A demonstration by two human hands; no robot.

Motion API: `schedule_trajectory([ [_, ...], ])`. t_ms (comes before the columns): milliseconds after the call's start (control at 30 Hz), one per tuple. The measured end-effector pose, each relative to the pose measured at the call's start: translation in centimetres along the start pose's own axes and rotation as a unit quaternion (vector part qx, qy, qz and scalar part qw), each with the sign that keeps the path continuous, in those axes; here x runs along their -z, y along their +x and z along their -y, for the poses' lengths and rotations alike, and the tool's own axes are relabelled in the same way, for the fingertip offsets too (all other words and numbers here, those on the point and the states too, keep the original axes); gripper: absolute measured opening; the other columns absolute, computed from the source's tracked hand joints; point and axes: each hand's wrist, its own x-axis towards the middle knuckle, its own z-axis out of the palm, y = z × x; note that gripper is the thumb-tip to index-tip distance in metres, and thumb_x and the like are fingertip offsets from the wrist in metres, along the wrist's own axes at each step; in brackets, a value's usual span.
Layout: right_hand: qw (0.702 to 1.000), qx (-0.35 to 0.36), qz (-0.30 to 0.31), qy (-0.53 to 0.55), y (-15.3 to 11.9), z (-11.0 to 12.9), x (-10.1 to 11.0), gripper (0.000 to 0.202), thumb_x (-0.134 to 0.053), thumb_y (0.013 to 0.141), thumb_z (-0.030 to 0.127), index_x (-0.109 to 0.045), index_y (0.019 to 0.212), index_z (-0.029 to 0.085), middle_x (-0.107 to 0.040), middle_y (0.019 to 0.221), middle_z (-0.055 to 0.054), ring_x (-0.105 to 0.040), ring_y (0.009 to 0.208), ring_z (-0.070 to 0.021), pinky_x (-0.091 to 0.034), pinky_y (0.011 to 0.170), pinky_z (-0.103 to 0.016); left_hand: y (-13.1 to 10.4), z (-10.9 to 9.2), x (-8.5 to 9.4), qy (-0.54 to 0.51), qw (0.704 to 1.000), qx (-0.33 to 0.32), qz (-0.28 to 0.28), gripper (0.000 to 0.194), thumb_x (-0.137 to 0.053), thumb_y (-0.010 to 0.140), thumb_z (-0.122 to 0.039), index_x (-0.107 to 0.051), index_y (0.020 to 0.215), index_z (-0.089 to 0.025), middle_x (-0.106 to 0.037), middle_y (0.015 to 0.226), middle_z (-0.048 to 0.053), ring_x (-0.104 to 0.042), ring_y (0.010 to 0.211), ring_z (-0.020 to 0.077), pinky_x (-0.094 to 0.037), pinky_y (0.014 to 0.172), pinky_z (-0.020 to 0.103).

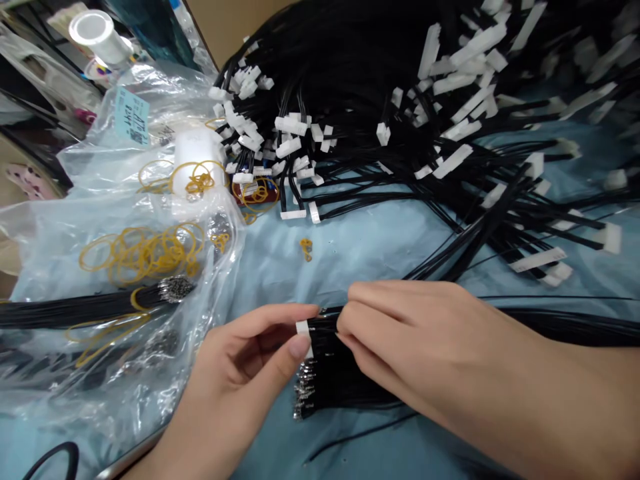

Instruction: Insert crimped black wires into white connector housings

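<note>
My left hand [245, 373] is closed, its thumb and index finger on either side of a small white connector [303, 327]. Just to the right, my right hand [400, 333] has its fingers pinched together around black wire, close to the connector. Below both hands lies a flat bundle of black wires [350, 383]. Small silver metal terminals [304, 393] line the left end of that bundle. Which wire my right fingers grip is hidden behind them.
A big heap of black cables with white connectors [453, 160] fills the back and right. Yellow rubber bands [145, 253] lie on clear plastic bags [40, 227] at left, beside a bundle of terminated wires [90, 305]. A white spool [97, 33] stands at back left.
</note>
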Motion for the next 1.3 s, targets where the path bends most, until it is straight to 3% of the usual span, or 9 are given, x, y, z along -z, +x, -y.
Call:
schedule_trajectory([
  [400, 0.999, 0.027, 0.001, -0.019, -0.5, 0.0, 0.2, 0.020, -0.062, 0.071, -0.005, -0.057, 0.071, 0.014, -0.049, 0.071, 0.001, -0.045, 0.062, -0.0119, -0.036, 0.052, -0.027, 0.1, 1.0, 0.4, -0.043, 0.999, 0.019, 0.028, 0.016, -0.076, 0.072, -0.032, -0.076, 0.088, -0.033, -0.079, 0.078, -0.006, -0.070, 0.071, 0.0078, -0.054, 0.062, 0.007],
  [600, 1.000, 0.027, -0.014, -0.006, -0.7, -0.3, 0.1, 0.017, -0.061, 0.073, -0.004, -0.061, 0.073, 0.013, -0.048, 0.069, 0.001, -0.044, 0.059, -0.0125, -0.034, 0.050, -0.028, 0.3, 0.9, 0.1, -0.050, 0.999, -0.006, -0.008, 0.028, -0.074, 0.070, -0.038, -0.076, 0.094, -0.024, -0.079, 0.074, 0.002, -0.072, 0.075, 0.0194, -0.060, 0.063, 0.024],
  [767, 1.000, 0.023, -0.020, -0.006, -0.7, -0.4, 0.0, 0.015, -0.062, 0.073, -0.002, -0.062, 0.071, 0.013, -0.047, 0.068, 0.001, -0.043, 0.059, -0.0133, -0.032, 0.048, -0.030, 0.8, 0.6, -0.3, -0.051, 0.998, -0.026, -0.014, 0.033, -0.070, 0.072, -0.043, -0.074, 0.097, -0.023, -0.077, 0.070, 0.003, -0.071, 0.081, 0.0221, -0.060, 0.068, 0.029],
  [967, 0.999, 0.023, -0.038, -0.024, -0.3, -0.3, -0.3, 0.015, -0.064, 0.072, -0.001, -0.063, 0.070, 0.014, -0.047, 0.069, 0.001, -0.043, 0.060, -0.0129, -0.033, 0.050, -0.030, 0.6, 1.2, 0.1, -0.058, 0.998, -0.008, -0.006, 0.031, -0.072, 0.071, -0.041, -0.075, 0.097, -0.023, -0.078, 0.074, 0.004, -0.071, 0.079, 0.0212, -0.060, 0.067, 0.027],
  [1167, 0.999, 0.020, -0.036, -0.017, -0.3, -0.5, -0.2, 0.015, -0.065, 0.071, 0.000, -0.062, 0.071, 0.014, -0.047, 0.068, 0.002, -0.043, 0.059, -0.0128, -0.033, 0.048, -0.030, 0.3, 1.6, 0.8, -0.065, 0.996, 0.045, 0.043, 0.024, -0.078, 0.069, -0.036, -0.076, 0.093, -0.031, -0.079, 0.080, -0.002, -0.069, 0.073, 0.0115, -0.056, 0.064, 0.012],
  [1300, 0.999, 0.030, -0.023, -0.021, -0.3, -0.5, -0.2, 0.015, -0.067, 0.069, 0.001, -0.063, 0.071, 0.015, -0.047, 0.067, 0.002, -0.043, 0.057, -0.0124, -0.032, 0.047, -0.030, 0.4, 1.5, 0.6, -0.061, 0.996, 0.038, 0.043, 0.022, -0.077, 0.070, -0.036, -0.076, 0.092, -0.033, -0.079, 0.078, -0.004, -0.069, 0.072, 0.0095, -0.055, 0.064, 0.009],
])
